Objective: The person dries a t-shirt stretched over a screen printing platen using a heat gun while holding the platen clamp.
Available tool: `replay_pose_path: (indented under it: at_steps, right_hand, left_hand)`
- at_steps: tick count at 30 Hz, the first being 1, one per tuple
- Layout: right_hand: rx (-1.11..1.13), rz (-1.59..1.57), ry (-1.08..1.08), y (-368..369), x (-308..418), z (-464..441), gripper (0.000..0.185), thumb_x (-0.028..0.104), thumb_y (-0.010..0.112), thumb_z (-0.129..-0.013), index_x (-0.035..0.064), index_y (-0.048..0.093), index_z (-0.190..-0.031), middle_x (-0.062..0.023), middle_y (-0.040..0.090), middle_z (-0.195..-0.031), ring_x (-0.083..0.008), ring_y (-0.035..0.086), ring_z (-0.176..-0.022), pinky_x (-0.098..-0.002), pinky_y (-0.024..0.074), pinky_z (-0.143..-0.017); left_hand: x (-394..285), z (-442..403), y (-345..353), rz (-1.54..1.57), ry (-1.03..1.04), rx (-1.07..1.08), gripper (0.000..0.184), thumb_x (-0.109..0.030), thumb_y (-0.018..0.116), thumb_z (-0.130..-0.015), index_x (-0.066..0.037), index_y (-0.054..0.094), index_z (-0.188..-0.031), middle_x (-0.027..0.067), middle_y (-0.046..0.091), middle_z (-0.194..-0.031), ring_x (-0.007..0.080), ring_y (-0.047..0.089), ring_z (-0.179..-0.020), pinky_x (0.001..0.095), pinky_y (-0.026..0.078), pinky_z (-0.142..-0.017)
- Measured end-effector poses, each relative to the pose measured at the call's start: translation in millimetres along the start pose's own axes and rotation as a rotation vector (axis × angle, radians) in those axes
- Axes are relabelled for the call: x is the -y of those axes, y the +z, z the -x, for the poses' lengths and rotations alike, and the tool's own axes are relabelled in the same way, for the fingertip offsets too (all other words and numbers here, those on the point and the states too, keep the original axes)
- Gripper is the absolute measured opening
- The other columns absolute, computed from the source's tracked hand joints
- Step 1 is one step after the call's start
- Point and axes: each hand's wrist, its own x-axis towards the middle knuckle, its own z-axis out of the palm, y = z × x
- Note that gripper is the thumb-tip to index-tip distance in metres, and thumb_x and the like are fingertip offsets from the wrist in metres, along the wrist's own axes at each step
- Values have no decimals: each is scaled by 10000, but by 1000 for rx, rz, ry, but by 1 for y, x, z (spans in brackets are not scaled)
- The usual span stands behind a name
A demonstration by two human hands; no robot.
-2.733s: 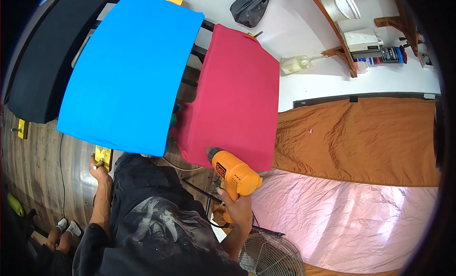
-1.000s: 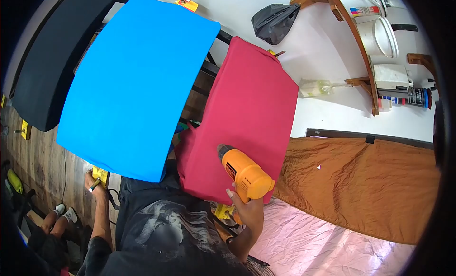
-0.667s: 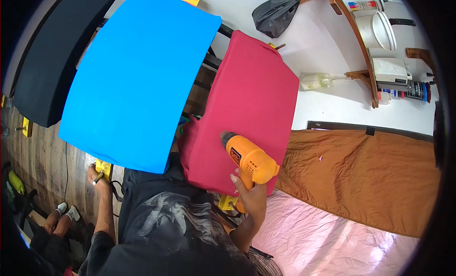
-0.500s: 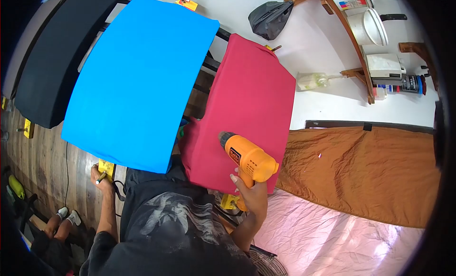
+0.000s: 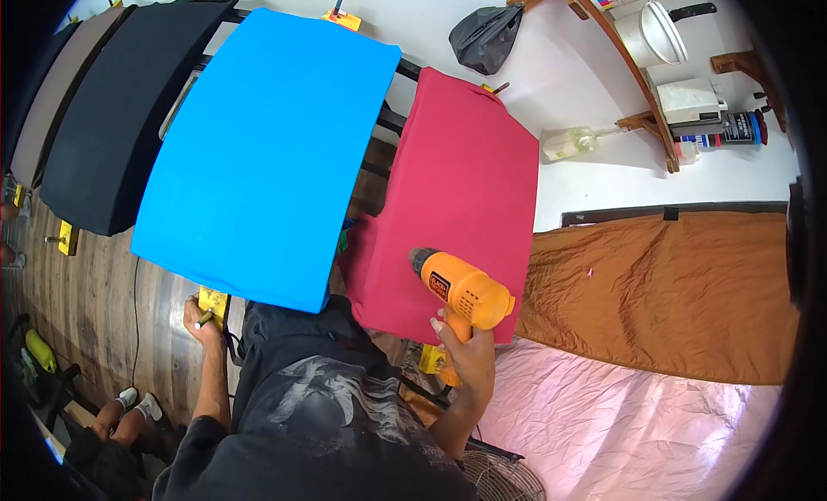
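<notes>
My right hand [image 5: 472, 359] is closed round the grip of an orange heat gun [image 5: 469, 292]. Its dark nozzle points up and left over the red fabric [image 5: 461, 191], which is stretched over a board; whether it touches the cloth I cannot tell. To the left lies a second board covered with bright blue fabric [image 5: 267, 148]. Below that board's near edge, my left hand [image 5: 200, 329] is wrapped round a yellow block [image 5: 213, 304] with a short rod sticking out. Part of the left fingers is hidden behind the block.
More boards in black fabric [image 5: 129, 113] and grey fabric [image 5: 69, 96] stand further left. A wooden shelf [image 5: 622, 66] holds a white bucket [image 5: 650, 36]. Brown cloth [image 5: 663, 294] and a pink sheet [image 5: 629, 423] lie at right. A fan [image 5: 504, 477] stands below; another person's legs [image 5: 121, 419] show lower left.
The view has shifted slightly, so the boards sit further right and a little lower. Both hands keep their hold, and the heat gun stays over the red fabric.
</notes>
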Motion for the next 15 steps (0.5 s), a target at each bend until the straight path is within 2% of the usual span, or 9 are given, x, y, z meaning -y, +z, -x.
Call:
replay_pose_path:
  at_steps: [3,6,9,13,15]
  right_hand:
    - [-66,11,-53,5,-9,2,319,103,732,-790,-42,596,-1040,-97,659,-951,-155,618,-843,-296,493,-739]
    - [-20,74,-170,0,-22,-2,325,50,713,-795,-17,574,-1081,-64,628,-952,-101,592,-741,-240,500,-611]
    - [-26,-36,-4,-1,-19,-2,321,48,707,-801,-17,575,-1086,-68,626,-962,-113,595,-758,-251,505,-633]
    - [2,39,-111,1,-9,-13,323,58,700,-813,-27,577,-1098,-78,627,-968,-129,601,-755,-264,518,-606]
    - [14,0,-91,2,-12,-17,323,57,698,-813,-29,575,-1099,-82,628,-968,-131,605,-755,-265,520,-596]
  left_hand:
    - [-4,1,3,9,-48,-18,380,-259,383,-980,38,588,-860,68,571,-770,120,518,-663,266,419,-624]
    - [-14,6,7,-5,-26,-4,388,-269,385,-979,38,595,-867,64,571,-768,121,519,-659,265,418,-620]
    - [-11,5,5,-38,-34,-20,383,-274,396,-973,34,601,-876,64,571,-761,128,522,-656,270,420,-622]
    - [-9,4,5,-52,-13,-31,353,-256,401,-967,24,595,-873,64,569,-776,135,535,-687,272,425,-642]
    - [-7,3,5,-26,-23,-29,340,-246,398,-965,18,585,-862,60,565,-778,133,536,-700,271,428,-655]
